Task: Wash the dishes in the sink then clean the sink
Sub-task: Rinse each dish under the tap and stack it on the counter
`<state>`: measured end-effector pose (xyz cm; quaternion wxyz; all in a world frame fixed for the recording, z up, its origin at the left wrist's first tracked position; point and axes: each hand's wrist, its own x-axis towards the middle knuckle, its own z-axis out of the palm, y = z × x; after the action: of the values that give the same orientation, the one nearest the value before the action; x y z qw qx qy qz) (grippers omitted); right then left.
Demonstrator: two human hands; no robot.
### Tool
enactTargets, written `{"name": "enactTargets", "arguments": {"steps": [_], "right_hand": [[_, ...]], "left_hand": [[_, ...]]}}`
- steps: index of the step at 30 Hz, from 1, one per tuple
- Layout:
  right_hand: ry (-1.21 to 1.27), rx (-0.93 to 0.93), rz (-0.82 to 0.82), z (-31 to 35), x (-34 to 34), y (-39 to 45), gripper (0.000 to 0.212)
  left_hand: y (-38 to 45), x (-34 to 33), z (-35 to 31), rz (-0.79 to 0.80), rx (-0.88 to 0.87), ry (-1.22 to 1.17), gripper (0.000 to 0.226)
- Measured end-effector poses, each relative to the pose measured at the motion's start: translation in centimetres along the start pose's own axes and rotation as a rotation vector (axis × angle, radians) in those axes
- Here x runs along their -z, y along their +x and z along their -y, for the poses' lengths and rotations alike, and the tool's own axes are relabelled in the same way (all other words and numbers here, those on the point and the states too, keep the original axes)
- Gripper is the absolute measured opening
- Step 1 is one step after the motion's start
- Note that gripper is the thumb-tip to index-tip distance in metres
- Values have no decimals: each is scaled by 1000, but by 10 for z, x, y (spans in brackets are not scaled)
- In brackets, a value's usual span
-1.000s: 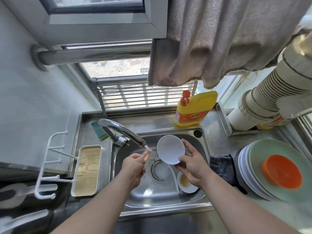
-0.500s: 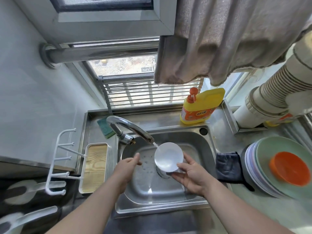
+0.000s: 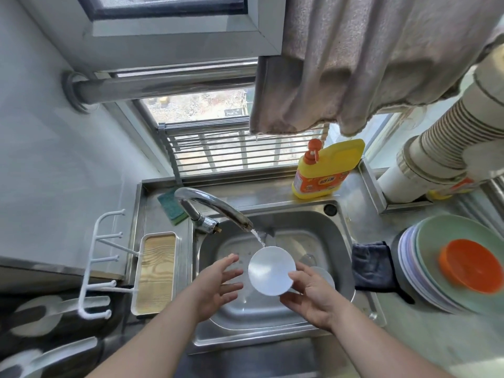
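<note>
White bowl (image 3: 271,270) held over the steel sink (image 3: 344,241), its rim pinched by the right hand (image 3: 313,298) from the lower right; water from the faucet (image 3: 215,207) strikes its upper edge. Left hand (image 3: 218,285) just left of the bowl, fingers spread and relaxed, holding nothing. A second white dish (image 3: 324,276) lies in the basin behind the right hand. On the counter at right, a plate stack (image 3: 425,268) carries an orange bowl (image 3: 470,266); a yellow detergent bottle (image 3: 327,170) stands behind the sink.
</note>
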<state>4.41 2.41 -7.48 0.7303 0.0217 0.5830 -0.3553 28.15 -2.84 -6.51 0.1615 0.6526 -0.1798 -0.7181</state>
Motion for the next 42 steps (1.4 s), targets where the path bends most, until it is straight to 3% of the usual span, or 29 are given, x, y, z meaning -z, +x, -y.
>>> {"name": "enactTargets", "arguments": {"steps": [7,11,14,21,26,31,34,38,42], "right_hand": [[135,40,-12,17,-24,17,31],[113,-41,18,-5,-30,11,28],[128,-91,-49,-8,-15,11,28],[150,-129,-28,3,-25,21,41],[-1,-315,-41,-7,-18,19,49],[-131,-483,-101,3,-16,22,63],[-163,-475,-114,13,-16,25,65],[-59,-344,-120,15,-13,26,69],[104,-223,2,4,-9,22,58]], "left_hand": [[-4,-3,1,-10,-5,-10,37],[2,-4,4,-6,10,-18,43],[5,-2,3,13,32,-45,42],[6,-10,3,84,107,-180,42],[7,-17,10,96,238,-317,48],[12,-28,23,214,434,-389,62],[12,-35,22,268,420,-456,69],[10,-38,14,242,342,-416,52],[16,-42,9,106,71,-311,44]]}}
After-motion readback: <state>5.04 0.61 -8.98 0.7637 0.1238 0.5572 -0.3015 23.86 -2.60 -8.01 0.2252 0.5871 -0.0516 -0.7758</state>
